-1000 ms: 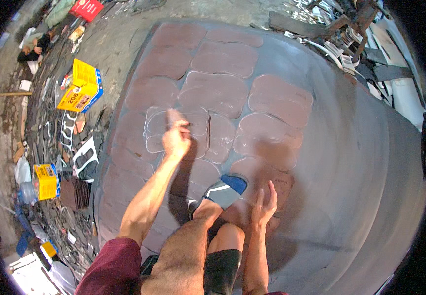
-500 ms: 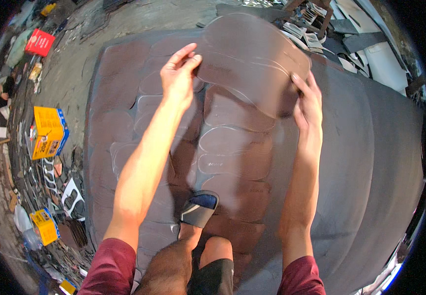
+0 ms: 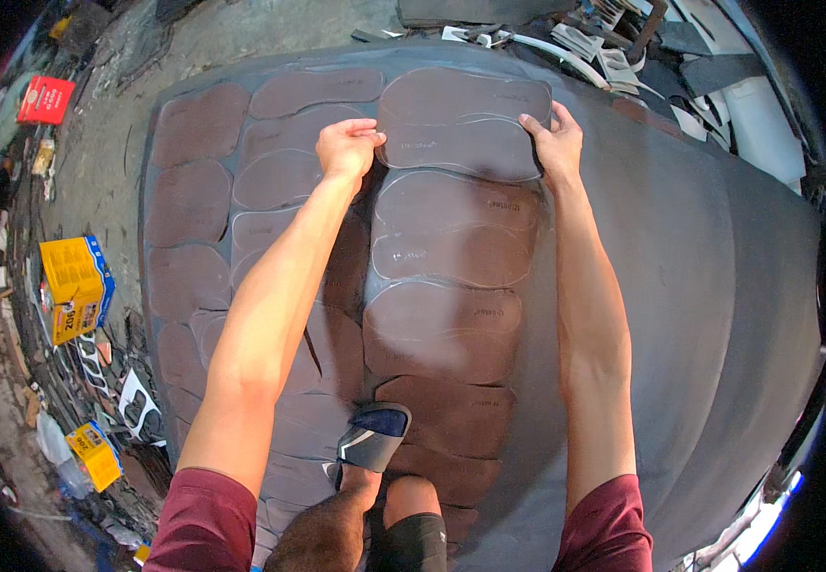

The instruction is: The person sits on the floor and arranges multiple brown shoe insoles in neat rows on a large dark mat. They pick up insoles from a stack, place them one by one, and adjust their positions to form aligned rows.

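Observation:
A flat brown sheet with the rounded outline of shoe soles [image 3: 465,105] is at the top of the middle column. My left hand [image 3: 348,151] pinches its left edge. My right hand [image 3: 556,148] grips the right edge, thumb on top. The sheet lies flat or nearly so; I cannot tell whether its underside touches everywhere. Similar brown sole-shaped sheets [image 3: 446,329] run down the column below it, edge to edge. More of them [image 3: 194,205] cover the left part of a wide dark grey sheet [image 3: 651,334].
My sandalled foot [image 3: 375,434] stands among the brown pieces. Yellow and blue boxes [image 3: 77,291], a red box [image 3: 46,100] and white cut-out scraps [image 3: 139,405] lie along the left. White and grey offcuts [image 3: 752,119] are piled at the far right.
The brown sheet has come down from a raised, tilted position onto the top of the middle column. My left hand, apart from it or barely at its edge before, now pinches its left edge.

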